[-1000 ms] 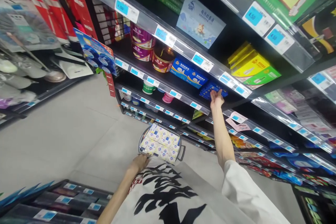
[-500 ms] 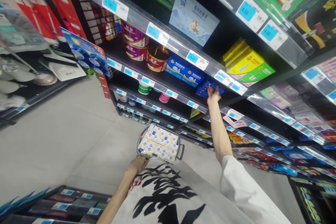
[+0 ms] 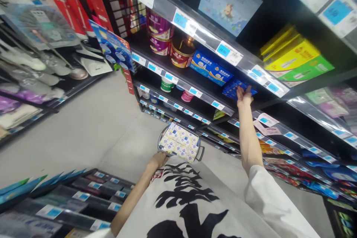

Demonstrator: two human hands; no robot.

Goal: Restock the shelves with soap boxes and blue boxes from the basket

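On a middle shelf, my right hand (image 3: 244, 97) is at a flat blue box (image 3: 233, 88), its fingers curled against the box's front and side. The far side of the box is hidden. Beside it stand larger blue boxes (image 3: 211, 67) of the same colour. Lower down, my left hand (image 3: 159, 159) is closed on the near edge of a dark shopping basket (image 3: 201, 153); my shirt partly hides the fingertips. White patterned packs (image 3: 180, 142) fill the basket in rows.
Purple and red tubs (image 3: 182, 52) share the shelf to the left. Above is a pale blue carton (image 3: 229, 2); yellow and green boxes (image 3: 299, 55) stand to the right. A blue hanging pack (image 3: 113, 46) juts from the shelf end. Another low shelf (image 3: 95, 193) stands at lower left.
The view has shifted, so the shelves look nearer and most things sit further right in it. My right hand stays at the flat blue box, and my left stays on the basket.
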